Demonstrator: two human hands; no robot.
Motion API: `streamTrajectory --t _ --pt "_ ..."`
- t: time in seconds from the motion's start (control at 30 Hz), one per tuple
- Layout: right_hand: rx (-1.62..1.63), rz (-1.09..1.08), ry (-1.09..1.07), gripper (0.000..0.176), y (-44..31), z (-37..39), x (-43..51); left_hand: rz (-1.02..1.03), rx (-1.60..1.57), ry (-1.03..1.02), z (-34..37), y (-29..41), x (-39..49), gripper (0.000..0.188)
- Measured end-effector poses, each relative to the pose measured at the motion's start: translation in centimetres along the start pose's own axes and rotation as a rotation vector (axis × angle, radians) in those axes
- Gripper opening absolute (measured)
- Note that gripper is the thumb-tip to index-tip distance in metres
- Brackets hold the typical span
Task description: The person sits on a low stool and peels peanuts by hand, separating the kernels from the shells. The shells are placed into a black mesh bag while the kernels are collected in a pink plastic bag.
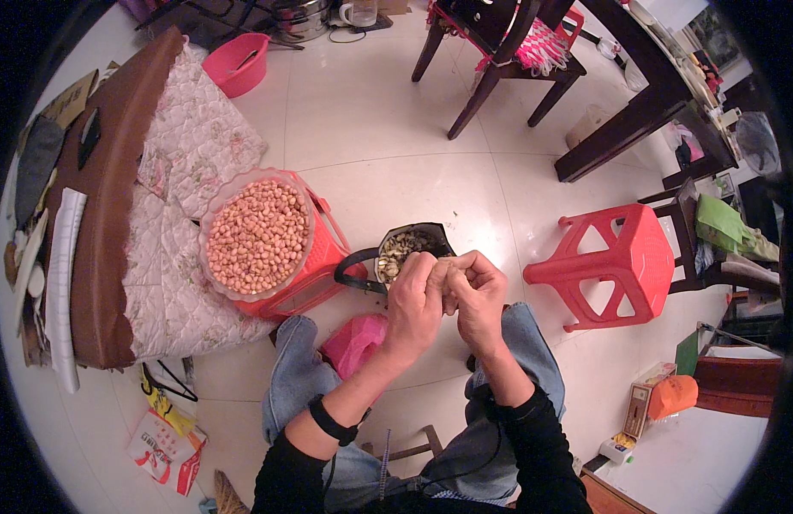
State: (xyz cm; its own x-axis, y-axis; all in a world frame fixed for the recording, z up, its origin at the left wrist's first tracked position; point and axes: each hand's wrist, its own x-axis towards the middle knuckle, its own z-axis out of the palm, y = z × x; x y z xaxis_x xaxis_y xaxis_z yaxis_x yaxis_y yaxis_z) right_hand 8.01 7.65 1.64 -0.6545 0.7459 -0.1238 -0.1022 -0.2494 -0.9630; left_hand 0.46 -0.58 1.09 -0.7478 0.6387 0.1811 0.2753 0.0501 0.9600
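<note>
My left hand (412,299) and my right hand (478,292) meet fingertip to fingertip, both with fingers curled in. They pinch something small between them, mostly hidden by the fingers, so I cannot tell what it is. Just beyond and partly below them is a dark angular container (442,235) with a thick black handle (351,270) on its left. Dark and pale bits like shells or scraps (396,249) lie inside it. To the left, a clear scalloped bowl (205,257) heaped with pinkish shelled peanuts (258,234) rests on a red plastic stool (287,302).
Between my knees lies a pink plastic bag (354,344). Another red plastic stool (627,266) is at the right. A couch with a quilted floral cover (178,289) borders the left. Farther off are a pink basin (239,64) and a dark wooden chair (493,77).
</note>
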Motion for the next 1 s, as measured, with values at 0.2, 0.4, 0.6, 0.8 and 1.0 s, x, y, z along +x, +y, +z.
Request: streamTrajectory --t 0.2,0.4,0.6,0.8,1.0 --pt "0.044 0.013 0.000 0.011 0.3 0.7 -0.5 -0.020 -0.003 0.069 0.3 -0.5 0.1 0.029" --pt "0.115 0.076 -0.068 0.014 -0.1 0.4 -0.1 -0.105 -0.071 0.055 0.0 -0.7 0.7 0.033" --pt "-0.054 0.056 -0.088 0.015 -0.4 -0.7 0.7 -0.102 -0.037 0.015 -0.6 -0.6 1.0 0.031" --pt "-0.123 0.058 -0.082 0.013 -0.8 -1.1 0.9 -0.059 0.043 -0.030 -1.0 -0.6 1.2 0.024" --pt "-0.344 0.049 -0.094 0.014 -0.7 -1.8 1.2 0.037 0.131 -0.108 -1.3 -0.4 1.2 0.028"
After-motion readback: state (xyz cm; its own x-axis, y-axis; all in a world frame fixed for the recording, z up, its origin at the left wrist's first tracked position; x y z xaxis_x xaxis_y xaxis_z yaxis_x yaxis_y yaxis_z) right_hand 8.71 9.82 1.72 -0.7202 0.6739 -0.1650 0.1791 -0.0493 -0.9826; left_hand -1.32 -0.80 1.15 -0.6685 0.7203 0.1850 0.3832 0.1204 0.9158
